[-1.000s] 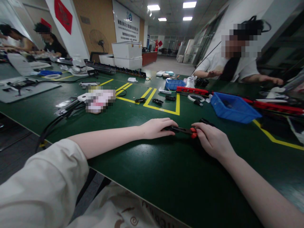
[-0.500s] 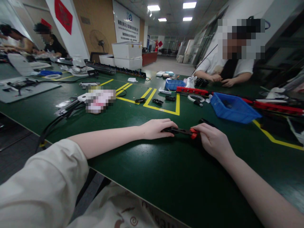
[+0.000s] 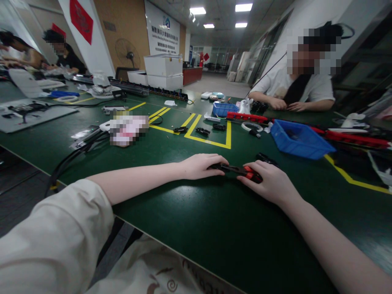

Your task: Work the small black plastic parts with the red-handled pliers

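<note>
A black and red connector cable piece (image 3: 237,169) lies on the green table (image 3: 196,212) between my two hands. My left hand (image 3: 200,165) rests on the table with its fingers curled over the black left end. My right hand (image 3: 271,181) grips the red right end, its fingers closed round it, and a black part (image 3: 266,158) shows just behind its knuckles.
A blue bin (image 3: 298,139) stands at the right, a smaller blue bin (image 3: 225,108) behind. Small black connectors (image 3: 203,131) lie by yellow tape lines (image 3: 208,141). Red strips (image 3: 346,136) run along the right. A person sits across the table (image 3: 301,92); other people work far left.
My right hand has shifted slightly, showing more of the red end under its fingers. The person opposite has drawn both hands together in front of them.
</note>
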A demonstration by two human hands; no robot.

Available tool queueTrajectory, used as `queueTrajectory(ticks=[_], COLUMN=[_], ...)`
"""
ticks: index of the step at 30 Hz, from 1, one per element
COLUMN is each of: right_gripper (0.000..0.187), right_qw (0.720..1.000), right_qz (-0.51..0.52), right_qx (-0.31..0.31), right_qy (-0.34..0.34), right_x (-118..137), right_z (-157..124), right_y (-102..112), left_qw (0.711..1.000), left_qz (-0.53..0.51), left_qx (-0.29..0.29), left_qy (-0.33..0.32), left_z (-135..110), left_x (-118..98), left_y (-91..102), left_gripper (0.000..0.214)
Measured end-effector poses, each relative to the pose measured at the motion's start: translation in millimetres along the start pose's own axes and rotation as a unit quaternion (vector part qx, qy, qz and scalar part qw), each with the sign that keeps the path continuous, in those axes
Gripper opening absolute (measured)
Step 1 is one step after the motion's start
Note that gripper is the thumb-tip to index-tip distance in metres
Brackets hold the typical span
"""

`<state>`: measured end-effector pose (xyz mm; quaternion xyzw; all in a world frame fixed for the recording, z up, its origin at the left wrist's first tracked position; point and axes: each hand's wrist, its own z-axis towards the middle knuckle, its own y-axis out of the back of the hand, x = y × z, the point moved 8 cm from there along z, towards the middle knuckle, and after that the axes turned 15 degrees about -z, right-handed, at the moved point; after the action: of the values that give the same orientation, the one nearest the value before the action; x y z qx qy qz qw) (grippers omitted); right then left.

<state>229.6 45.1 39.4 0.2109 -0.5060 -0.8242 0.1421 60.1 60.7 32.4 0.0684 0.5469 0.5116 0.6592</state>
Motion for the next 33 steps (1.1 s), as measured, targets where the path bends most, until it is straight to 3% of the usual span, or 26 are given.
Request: queueTrajectory(ticks=[7, 12, 18, 20, 33], right_gripper=[0.038, 0.034, 0.010, 0.002, 0.005], right_qw=[1.000, 0.997, 0.980, 0.978, 0.976], right_qz=[0.007, 0.078, 0.113, 0.104, 0.127], right_qx=[-0.009, -0.004, -0.143, -0.161, -0.129], right_qy=[0.002, -0.024, -0.084, -0.086, -0.123], right_x=[-2.0, -8.3, -16.7, -15.8, -13.5], right_z=[-0.9, -1.4, -6.4, -8.1, -15.3], right_y=[-2.6, -8.0, 19.8, 25.8, 28.0], left_qw=[0.999, 0.999, 0.998, 0.998, 0.997], left_qz=[-0.009, -0.001, 0.022, 0.025, 0.016], left_qx=[0.015, 0.028, 0.051, 0.055, 0.073], left_qy=[0.030, 0.029, 0.016, 0.015, 0.030], left_z=[1.0, 1.6, 1.9, 1.8, 6.1], left_x=[4.2, 4.1, 1.0, 0.3, 2.3], left_y=[-1.3, -3.2, -6.0, -6.4, -9.8], left_gripper=[0.031, 0.030, 0.030, 0.030, 0.029])
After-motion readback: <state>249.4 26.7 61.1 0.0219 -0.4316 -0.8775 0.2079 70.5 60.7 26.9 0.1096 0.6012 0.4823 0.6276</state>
